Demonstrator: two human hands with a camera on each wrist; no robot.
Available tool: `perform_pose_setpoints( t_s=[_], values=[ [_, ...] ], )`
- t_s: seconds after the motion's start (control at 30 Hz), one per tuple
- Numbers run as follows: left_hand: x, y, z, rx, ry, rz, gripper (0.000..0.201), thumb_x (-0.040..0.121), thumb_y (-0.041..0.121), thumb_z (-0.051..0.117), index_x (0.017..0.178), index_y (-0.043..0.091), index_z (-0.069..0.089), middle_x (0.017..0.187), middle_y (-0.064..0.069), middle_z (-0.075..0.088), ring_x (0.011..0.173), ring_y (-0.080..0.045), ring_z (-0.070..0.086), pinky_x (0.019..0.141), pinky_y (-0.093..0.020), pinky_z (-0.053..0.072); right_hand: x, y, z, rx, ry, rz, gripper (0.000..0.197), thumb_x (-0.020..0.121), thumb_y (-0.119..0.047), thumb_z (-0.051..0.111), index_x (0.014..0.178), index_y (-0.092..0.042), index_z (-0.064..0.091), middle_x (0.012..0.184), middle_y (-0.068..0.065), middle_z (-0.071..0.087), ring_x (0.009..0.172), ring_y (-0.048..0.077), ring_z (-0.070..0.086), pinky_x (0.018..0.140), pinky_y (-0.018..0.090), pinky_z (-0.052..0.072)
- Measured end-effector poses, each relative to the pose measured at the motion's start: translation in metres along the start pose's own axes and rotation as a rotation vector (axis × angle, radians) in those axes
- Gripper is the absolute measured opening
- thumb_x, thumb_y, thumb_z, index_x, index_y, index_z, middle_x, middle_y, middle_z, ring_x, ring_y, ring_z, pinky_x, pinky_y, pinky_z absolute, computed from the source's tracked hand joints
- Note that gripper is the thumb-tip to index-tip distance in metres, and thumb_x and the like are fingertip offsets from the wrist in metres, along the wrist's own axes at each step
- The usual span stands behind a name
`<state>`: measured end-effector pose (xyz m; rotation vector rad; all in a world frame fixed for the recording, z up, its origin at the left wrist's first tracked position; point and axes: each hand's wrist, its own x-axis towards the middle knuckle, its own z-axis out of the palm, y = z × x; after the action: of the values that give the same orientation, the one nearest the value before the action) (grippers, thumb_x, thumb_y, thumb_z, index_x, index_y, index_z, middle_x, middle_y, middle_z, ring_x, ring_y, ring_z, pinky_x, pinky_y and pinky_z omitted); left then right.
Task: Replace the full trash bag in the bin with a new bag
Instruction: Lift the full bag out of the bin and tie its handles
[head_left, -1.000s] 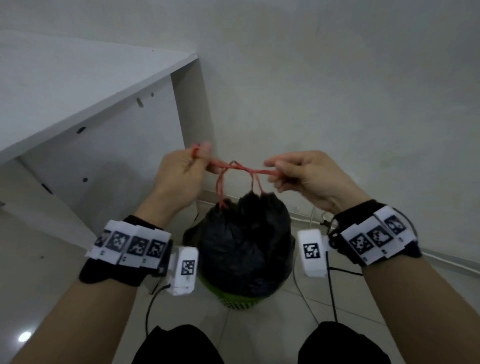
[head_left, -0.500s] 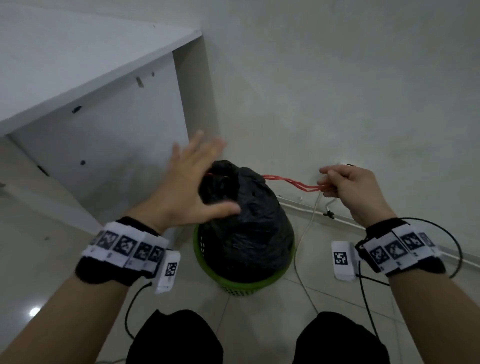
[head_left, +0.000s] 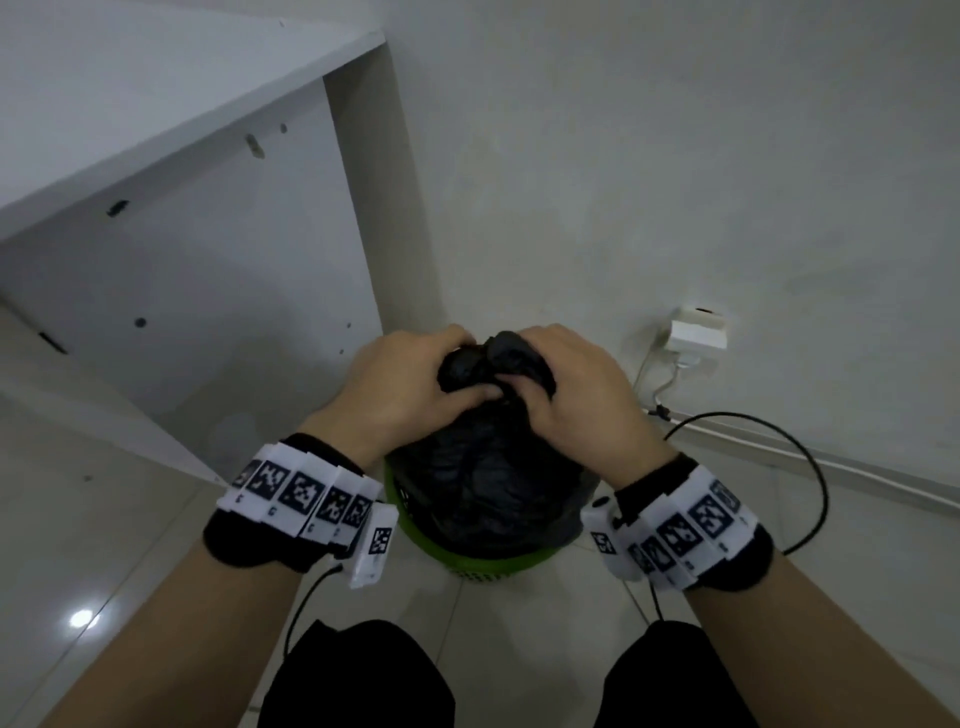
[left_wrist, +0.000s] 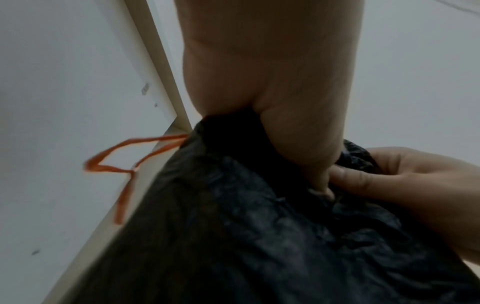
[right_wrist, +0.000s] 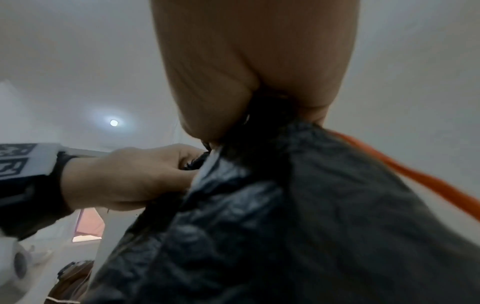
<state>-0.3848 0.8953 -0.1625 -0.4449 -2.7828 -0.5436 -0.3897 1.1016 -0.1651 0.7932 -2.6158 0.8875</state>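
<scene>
A full black trash bag (head_left: 483, 483) sits in a green bin (head_left: 488, 564) on the tiled floor by the wall. My left hand (head_left: 410, 384) and right hand (head_left: 561, 384) both grip the bunched neck of the bag (head_left: 493, 358), thumbs meeting in front. In the left wrist view an orange drawstring (left_wrist: 122, 168) hangs loose off the bag's (left_wrist: 259, 236) left side. In the right wrist view another length of orange drawstring (right_wrist: 426, 181) runs down the bag's (right_wrist: 285, 226) right side. The bin's inside is hidden by the bag.
A white desk (head_left: 156, 130) with a side panel stands close on the left of the bin. A white adapter (head_left: 698, 332) is plugged in low on the wall at the right, with cables (head_left: 810, 467) trailing along the floor. My knees (head_left: 358, 675) are at the bottom.
A second ago both hands pulled the orange drawstrings apart above the bag. The left hand let go first, then both hands came down and closed on the bag's neck.
</scene>
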Motion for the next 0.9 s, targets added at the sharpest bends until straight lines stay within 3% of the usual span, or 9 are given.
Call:
perform_pose_setpoints(
  t_s=[0.1,0.3,0.4,0.5,0.57,0.63,0.7,0.8,0.9],
  values=[
    [-0.004,-0.011,-0.009,0.112,0.143,0.022,0.069,0.067,0.088,0.049,0.089,0.025,0.07,0.078,0.0,0.073,0.074,-0.024,0.069,0.062,-0.038,0.056,0.004,0.003,-0.007,-0.175,-0.026,-0.062,0.042,0.088,-0.04,0.046,0.118,-0.018,0.066,0.092,0.007,0.056,0.088,0.03,0.056,0.067,0.045,0.05],
    [-0.007,-0.01,-0.014,0.203,0.325,0.136,0.067,0.082,0.08,0.049,0.059,0.017,0.055,0.057,-0.001,0.053,0.054,-0.023,0.054,0.044,-0.038,0.043,0.015,-0.006,-0.019,-0.352,0.061,-0.155,0.038,0.083,-0.023,0.059,0.12,-0.019,0.066,0.095,0.011,0.055,0.077,0.034,0.056,0.053,0.038,0.047],
    [-0.007,-0.009,-0.018,0.119,0.301,0.09,0.056,0.081,0.075,0.055,0.087,0.021,0.07,0.078,0.001,0.068,0.067,-0.025,0.066,0.053,-0.037,0.053,0.017,-0.01,-0.021,-0.357,0.082,-0.091,0.038,0.084,-0.033,0.055,0.118,-0.02,0.065,0.096,0.007,0.059,0.068,0.037,0.062,0.052,0.041,0.051],
    [-0.006,-0.01,-0.016,-0.013,0.204,0.121,0.056,0.084,0.064,0.06,0.128,0.03,0.064,0.112,0.005,0.071,0.097,-0.021,0.07,0.077,-0.04,0.058,0.022,-0.008,-0.025,-0.128,0.032,-0.115,0.028,0.085,-0.028,0.061,0.11,-0.017,0.069,0.094,0.006,0.066,0.083,0.032,0.066,0.067,0.042,0.054],
    [-0.005,-0.009,-0.013,-0.241,0.133,0.13,0.042,0.089,0.047,0.063,0.125,0.026,0.068,0.114,0.007,0.073,0.104,-0.015,0.07,0.087,-0.036,0.057,0.029,-0.003,-0.025,0.131,-0.085,0.039,0.019,0.092,-0.025,0.065,0.097,-0.008,0.073,0.086,0.009,0.073,0.081,0.02,0.067,0.069,0.034,0.051],
    [-0.003,-0.006,-0.008,-0.517,0.081,0.043,0.025,0.092,0.029,0.066,0.115,0.021,0.071,0.109,0.008,0.074,0.103,-0.003,0.068,0.093,-0.026,0.055,0.035,0.003,-0.022,0.382,-0.21,0.332,0.033,0.096,-0.032,0.064,0.091,0.001,0.07,0.078,0.01,0.072,0.071,0.015,0.063,0.065,0.032,0.047],
    [-0.002,-0.003,-0.001,-0.624,0.051,-0.068,0.011,0.094,0.018,0.064,0.103,0.023,0.07,0.097,0.009,0.073,0.09,0.012,0.065,0.086,-0.014,0.052,0.031,0.009,-0.013,0.347,-0.203,0.413,0.035,0.092,-0.044,0.066,0.098,-0.01,0.067,0.073,-0.002,0.069,0.066,0.011,0.062,0.064,0.029,0.047],
    [-0.002,-0.006,0.012,-0.711,-0.021,-0.256,0.017,0.099,0.013,0.057,0.091,0.016,0.071,0.079,0.009,0.07,0.068,0.007,0.062,0.07,-0.017,0.05,0.008,0.003,0.0,0.114,-0.086,0.07,0.048,0.08,-0.066,0.066,0.109,-0.028,0.062,0.095,-0.01,0.066,0.089,0.009,0.063,0.074,0.023,0.049],
    [-0.003,-0.008,0.016,-0.815,-0.094,-0.392,0.021,0.1,0.014,0.055,0.086,0.014,0.07,0.075,0.001,0.068,0.069,-0.006,0.06,0.071,-0.027,0.048,-0.014,0.002,0.018,-0.082,-0.191,-0.14,0.061,0.075,-0.066,0.07,0.121,-0.027,0.063,0.114,-0.006,0.068,0.103,0.015,0.064,0.082,0.027,0.048]
  ],
)
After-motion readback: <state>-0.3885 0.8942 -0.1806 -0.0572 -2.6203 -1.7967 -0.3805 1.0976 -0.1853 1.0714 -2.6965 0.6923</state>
